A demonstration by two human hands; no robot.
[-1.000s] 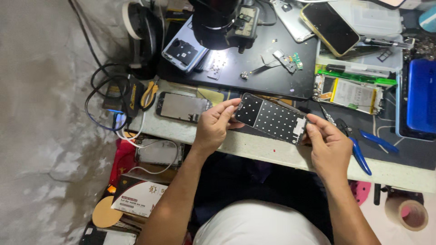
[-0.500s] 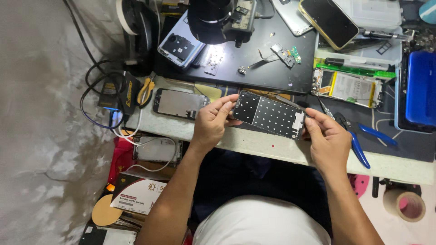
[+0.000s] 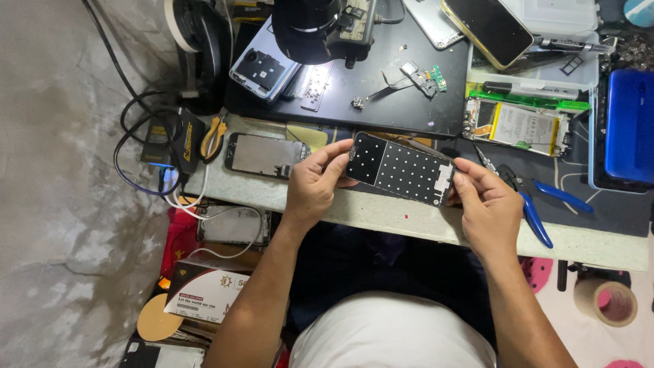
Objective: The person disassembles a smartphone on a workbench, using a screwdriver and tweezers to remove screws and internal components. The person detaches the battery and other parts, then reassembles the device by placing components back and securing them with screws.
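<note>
The panel (image 3: 402, 170) is a flat black phone part with rows of small white dots. It is held just above the front edge of the bench (image 3: 409, 221), a bit tilted. The left hand (image 3: 315, 184) pinches its left end, thumb on top and fingers curled below. The right hand (image 3: 492, 208) pinches its right end the same way, close to a small white patch on that corner. Both hands are closed on the panel, not spread.

The step in hand looks like checking the panel, holding it up and looking at its back side. The next move likely calls for a steady two-hand hold and a soft touch, because a thin panel like this may bend or crack if it is squeezed.

Just left of the left hand lies a phone frame (image 3: 262, 155), flat on the bench. Small yellow pliers (image 3: 213, 136) lie beside it, next to a black box with cables (image 3: 169, 140). Just right of the right hand lie blue cutters (image 3: 538, 204). Behind the panel is a black mat (image 3: 381, 102) with tiny parts and a small green board (image 3: 436, 77). A microscope (image 3: 310, 27) stands over the mat, with another phone (image 3: 262, 68) under it. A battery (image 3: 518, 126) lies to the right, near a blue box (image 3: 630, 126). A tape roll (image 3: 606, 300) sits low on the right.
</note>
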